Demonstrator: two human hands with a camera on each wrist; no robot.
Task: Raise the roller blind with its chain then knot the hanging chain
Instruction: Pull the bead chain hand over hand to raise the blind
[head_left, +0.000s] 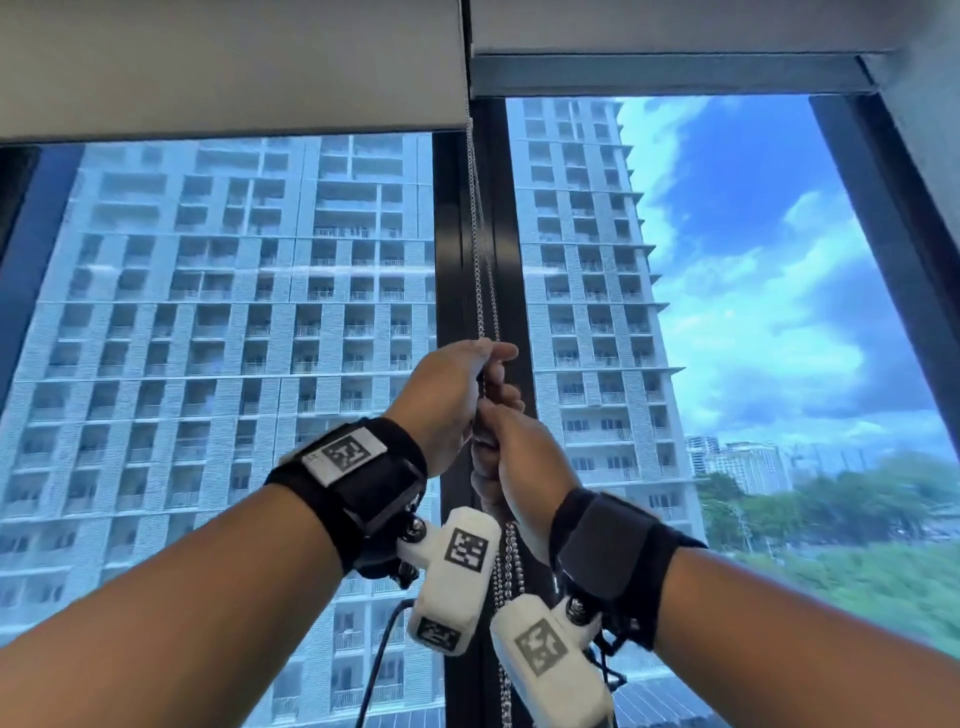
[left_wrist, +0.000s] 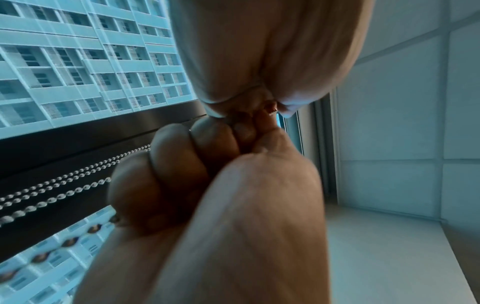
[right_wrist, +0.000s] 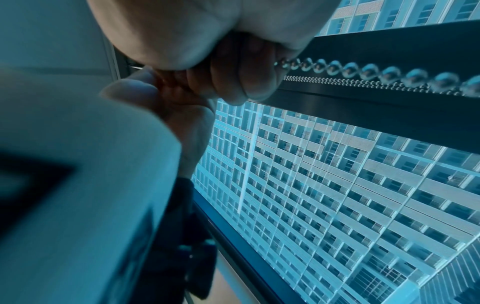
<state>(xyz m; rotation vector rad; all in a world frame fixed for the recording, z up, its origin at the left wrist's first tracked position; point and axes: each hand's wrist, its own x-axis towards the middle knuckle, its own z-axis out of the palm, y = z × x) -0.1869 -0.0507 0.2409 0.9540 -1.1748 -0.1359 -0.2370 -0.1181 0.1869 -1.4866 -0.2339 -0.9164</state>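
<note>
Two hands on one bead chain (head_left: 480, 270), stacked against the dark window mullion (head_left: 514, 234). Left hand (head_left: 451, 400) uppermost, thumb and forefinger pinching the chain, remaining fingers (left_wrist: 179, 174) curled round it. Right hand (head_left: 522, 462) touching just beneath, clenched round the same strands; fingers (right_wrist: 249, 82) wrapped, chain leaving the fist toward the floor. Neither released.

Chain running down the mullion from the roller blind (head_left: 234, 67), near the blind's right edge; several strands visible below the hands, slack hanging past the wrist cameras. Blind hem sitting high against the mullion, most of the glass exposed, so raising looks nearly or fully done; knotting likely next.

Handling, judged: metal ball chain, light, fully limp, no stiffness to hold a loop open. Smooth beads slip under a flat pinch; better gripped with a fingertip seated between beads or with a full wrap. Best taken below the hands on the slack, both strands together, then looped. Sharp jerks risk the connector or clutch.
</note>
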